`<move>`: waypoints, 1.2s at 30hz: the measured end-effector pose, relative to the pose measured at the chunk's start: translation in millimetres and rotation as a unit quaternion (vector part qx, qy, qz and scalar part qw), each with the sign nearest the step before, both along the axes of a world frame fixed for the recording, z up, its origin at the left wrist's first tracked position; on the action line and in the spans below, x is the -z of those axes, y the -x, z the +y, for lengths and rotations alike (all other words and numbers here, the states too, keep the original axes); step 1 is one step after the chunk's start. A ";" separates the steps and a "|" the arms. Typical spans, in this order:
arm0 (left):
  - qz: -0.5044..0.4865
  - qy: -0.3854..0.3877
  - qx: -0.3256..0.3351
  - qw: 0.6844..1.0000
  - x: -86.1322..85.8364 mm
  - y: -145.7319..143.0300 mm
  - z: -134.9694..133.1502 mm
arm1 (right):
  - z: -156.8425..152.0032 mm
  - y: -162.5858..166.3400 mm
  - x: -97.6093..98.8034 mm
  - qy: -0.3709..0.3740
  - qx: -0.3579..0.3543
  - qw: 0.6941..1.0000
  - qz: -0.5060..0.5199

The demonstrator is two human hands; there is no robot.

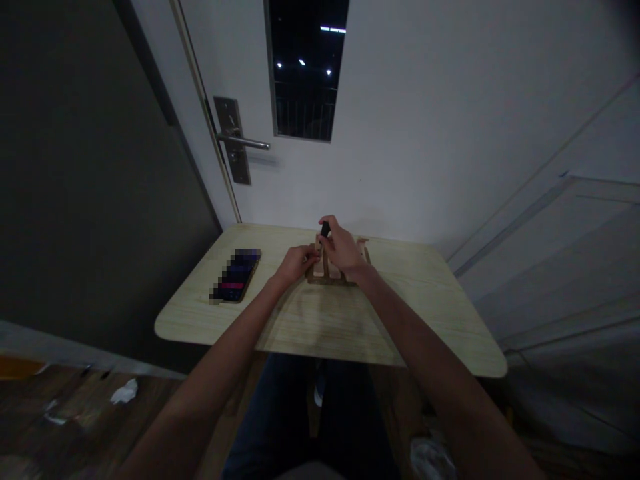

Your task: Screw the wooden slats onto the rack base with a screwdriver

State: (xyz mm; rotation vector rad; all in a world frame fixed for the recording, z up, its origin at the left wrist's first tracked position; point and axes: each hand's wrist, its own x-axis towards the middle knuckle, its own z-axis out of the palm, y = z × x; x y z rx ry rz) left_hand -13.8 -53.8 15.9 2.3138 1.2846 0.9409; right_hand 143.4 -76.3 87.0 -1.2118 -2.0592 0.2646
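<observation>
On the table lies a small brown wooden frame (325, 281) with pale pinkish blocks (319, 269) in its compartments. My right hand (345, 250) is above the frame, its fingers closed around a short black handle (325, 229) that stands nearly upright. The lower end of the handle is hidden by my fingers, so its kind does not show. My left hand (297, 261) is at the frame's left side, with its fingertips pinched at a pale piece under the handle. Part of the frame's right side is covered by my right hand.
A phone (236, 275) lies on the left part of the pale wooden table (320, 327). Behind the table is a white door with a metal handle (247, 142) and a narrow window (307, 73). Crumpled white paper (125, 391) is on the floor at left.
</observation>
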 end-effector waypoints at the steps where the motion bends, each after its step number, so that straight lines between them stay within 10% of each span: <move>1: -0.002 0.001 0.000 1.000 0.0 -0.1 -0.6 | -0.4 0.1 -0.6 0.002 0.001 1.000 -0.001; 25: -0.017 0.004 -0.003 1.000 1.2 -2.5 -1.9 | 6.6 -2.8 -5.2 -0.080 -0.036 0.996 0.000; 36: -0.183 0.019 0.008 0.983 19.3 -2.0 -15.8 | 0.6 -7.1 -9.0 -0.074 -0.053 0.996 -0.005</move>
